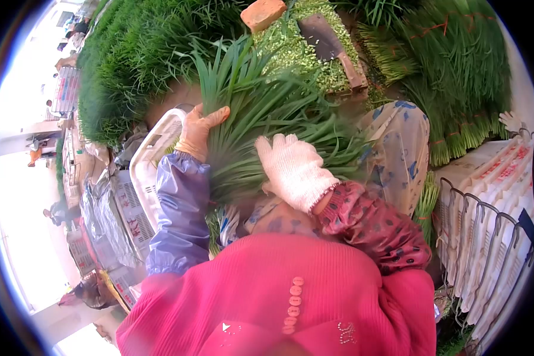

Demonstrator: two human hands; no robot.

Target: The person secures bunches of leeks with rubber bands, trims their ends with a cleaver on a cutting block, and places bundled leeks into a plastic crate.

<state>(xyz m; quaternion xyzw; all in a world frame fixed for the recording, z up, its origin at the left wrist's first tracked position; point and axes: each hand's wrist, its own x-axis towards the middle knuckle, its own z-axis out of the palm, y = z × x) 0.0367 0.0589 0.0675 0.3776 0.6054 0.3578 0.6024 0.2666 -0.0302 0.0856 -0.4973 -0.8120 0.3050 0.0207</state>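
Long green leaves [267,121] lay before the person, at twelve o'clock. At ten, the orange-gloved left hand [199,130] gripped their left edge, thumb across them. Near centre, the white-gloved right hand [295,169] rested on top, fingers loosely extended, not gripping. A broad-bladed tool [322,38] lay at one; a white tub [147,151] stood at nine.

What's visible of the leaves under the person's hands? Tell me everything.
The leaves are long, narrow, flat, green, gathered in a loose bunch with no tie visible. They fan out upward and rightward in the picture, over the lap; some look blurred. The left hand grips their left side, thumb across the front; the white-gloved right hand lies on top.
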